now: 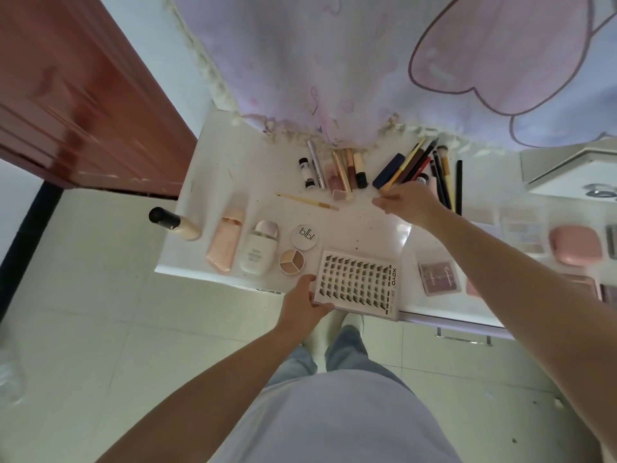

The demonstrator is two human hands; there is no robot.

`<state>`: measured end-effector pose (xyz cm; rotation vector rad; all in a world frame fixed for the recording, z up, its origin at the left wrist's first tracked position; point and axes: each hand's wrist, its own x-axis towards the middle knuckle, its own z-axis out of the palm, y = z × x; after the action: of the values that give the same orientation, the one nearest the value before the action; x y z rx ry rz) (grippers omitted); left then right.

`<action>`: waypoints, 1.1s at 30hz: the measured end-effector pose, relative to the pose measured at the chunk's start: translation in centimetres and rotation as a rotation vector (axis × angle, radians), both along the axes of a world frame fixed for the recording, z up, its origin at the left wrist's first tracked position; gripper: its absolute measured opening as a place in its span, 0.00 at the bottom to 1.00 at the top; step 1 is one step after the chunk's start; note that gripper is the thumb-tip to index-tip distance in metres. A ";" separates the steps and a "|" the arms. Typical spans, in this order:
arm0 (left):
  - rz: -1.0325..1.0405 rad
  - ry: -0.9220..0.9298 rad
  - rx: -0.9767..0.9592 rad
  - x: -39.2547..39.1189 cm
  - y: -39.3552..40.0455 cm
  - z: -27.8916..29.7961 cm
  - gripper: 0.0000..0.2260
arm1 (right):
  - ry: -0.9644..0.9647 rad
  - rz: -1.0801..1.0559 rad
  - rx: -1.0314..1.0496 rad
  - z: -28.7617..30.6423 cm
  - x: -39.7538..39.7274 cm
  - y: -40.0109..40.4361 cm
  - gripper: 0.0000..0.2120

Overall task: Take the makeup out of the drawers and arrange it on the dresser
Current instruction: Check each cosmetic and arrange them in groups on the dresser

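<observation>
Makeup lies all over the white tabletop (pixel 360 218) of the dresser. At the back is a row of small tubes (pixel 337 172), and next to it a bunch of pencils and brushes (pixel 430 168) with a dark blue case (pixel 389 171). One thin yellow brush (pixel 307 201) lies alone in the middle. Near the front edge sit a peach tube (pixel 224 243), a white bottle (pixel 258 250), a round white jar (pixel 303 237) and a small round pot with three colours (pixel 291 261). A bottle with a black cap (pixel 173 223) sticks out past the left edge.

The person's left hand (pixel 302 307) holds the corner of a flat card of false lashes (pixel 359 284) at the front edge, with the fingers curled around it. The right hand (pixel 409 203) reaches to the near ends of the pencils. Its fingers are bent and seem to touch one yellow pencil, but I cannot tell if they really hold it.

To the right, a pink palette (pixel 439 279) and a pink case (pixel 574 243) lie on the tabletop. A pale curtain (pixel 334 68) hangs behind, and a brown door (pixel 73 95) stands to the left.
</observation>
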<state>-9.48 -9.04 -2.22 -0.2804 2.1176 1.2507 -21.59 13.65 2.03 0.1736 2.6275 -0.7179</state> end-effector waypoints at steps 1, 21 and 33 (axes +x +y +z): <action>-0.035 0.025 -0.041 0.0 0.2 -0.1 0.23 | 0.037 0.018 0.048 0.0 -0.2 -0.4 0.18; -0.524 0.405 -0.611 -1.2 0.6 1.0 0.13 | 0.147 0.067 0.195 -0.5 6.2 2.4 0.15; -0.833 0.567 -0.473 -4.4 5.5 2.6 0.12 | -0.062 -0.370 0.563 -3.1 14.7 0.6 0.20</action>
<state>-13.83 -3.51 0.36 0.7829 2.5486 0.3408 -6.84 14.26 -1.08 0.8410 2.6959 -0.0506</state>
